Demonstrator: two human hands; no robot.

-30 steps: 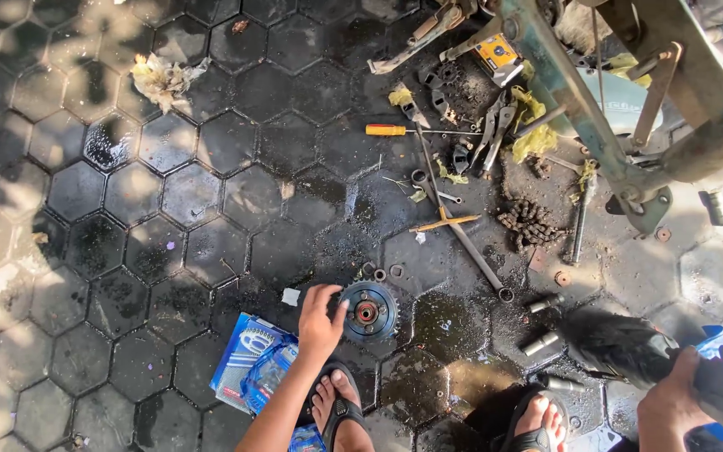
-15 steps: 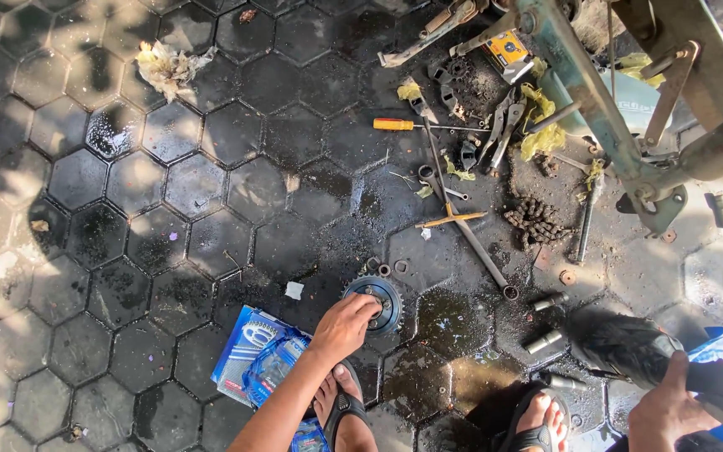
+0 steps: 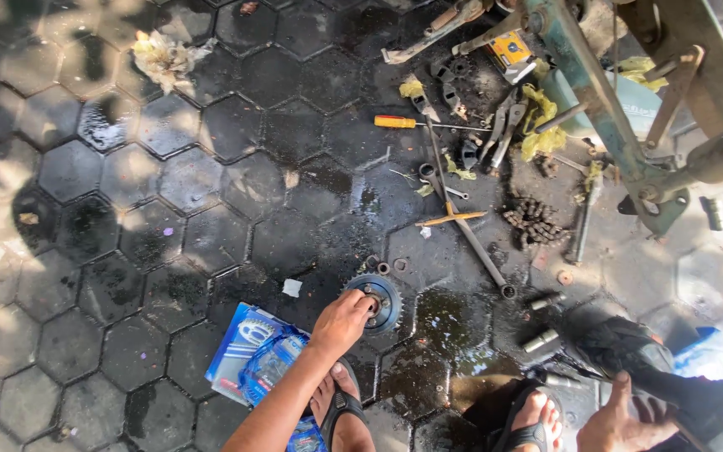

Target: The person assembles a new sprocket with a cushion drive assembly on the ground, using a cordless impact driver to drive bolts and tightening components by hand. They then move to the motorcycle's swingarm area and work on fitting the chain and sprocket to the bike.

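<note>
On the wet paving, left hand point(image 3: 340, 322) touches sprocket point(image 3: 376, 301) — blue packet point(image 3: 248, 362) beside.

Round grey sprocket point(image 3: 382, 301) flat on wet dark paving, partly under fingers

**Hand on a sprocket amid scattered tools**

The left hand point(image 3: 340, 322) rests on a round toothed sprocket point(image 3: 376, 301) lying flat on the wet hexagonal paving point(image 3: 169, 251), fingers over its hub. Just left of the forearm lies a blue box point(image 3: 240, 356) with a clear packet on it. The right hand point(image 3: 617, 423) grips a dark oily part point(image 3: 629, 356) at the lower right. Two sandalled feet show at the bottom edge. Farther up lie a yellow-handled screwdriver point(image 3: 403, 122), a long bar point(image 3: 462, 222), a heaped chain point(image 3: 533, 219), pliers point(image 3: 504, 125) and a rag point(image 3: 165, 59). A green metal frame point(image 3: 596, 92) crosses the upper right.
</note>
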